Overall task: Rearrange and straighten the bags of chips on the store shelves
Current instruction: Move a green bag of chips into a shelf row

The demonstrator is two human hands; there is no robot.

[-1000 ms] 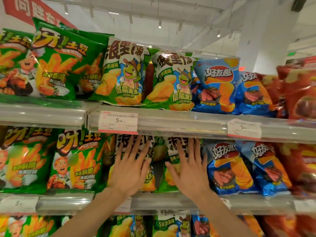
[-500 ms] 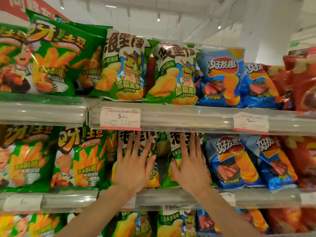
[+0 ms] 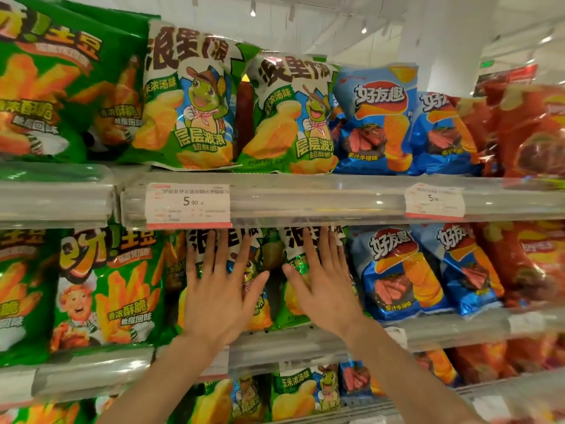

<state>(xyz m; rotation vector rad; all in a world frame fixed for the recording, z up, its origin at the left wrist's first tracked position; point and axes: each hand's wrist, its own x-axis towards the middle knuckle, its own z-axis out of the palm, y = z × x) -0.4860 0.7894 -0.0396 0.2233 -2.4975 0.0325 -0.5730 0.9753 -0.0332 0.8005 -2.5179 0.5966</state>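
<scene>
Two green-and-white turtle chip bags stand side by side on the middle shelf. My left hand (image 3: pixel 220 289) lies flat, fingers spread, on the left turtle bag (image 3: pixel 255 270). My right hand (image 3: pixel 324 286) lies flat on the right turtle bag (image 3: pixel 295 255). Both palms press the bag fronts without gripping; much of each bag is hidden behind my hands. A dark gap shows between the two bags.
Green fry-chip bags (image 3: pixel 107 289) stand to the left, blue steak-flavour bags (image 3: pixel 397 270) and red bags (image 3: pixel 526 258) to the right. The upper shelf rail (image 3: pixel 321 200) with price tags hangs just above my fingertips. More turtle bags (image 3: pixel 189 96) sit on the upper shelf; the lower shelf holds more bags.
Both hands have slid slightly upward on the turtle bags, fingertips now reaching the upper shelf rail. The view has moved closer and tilted up.
</scene>
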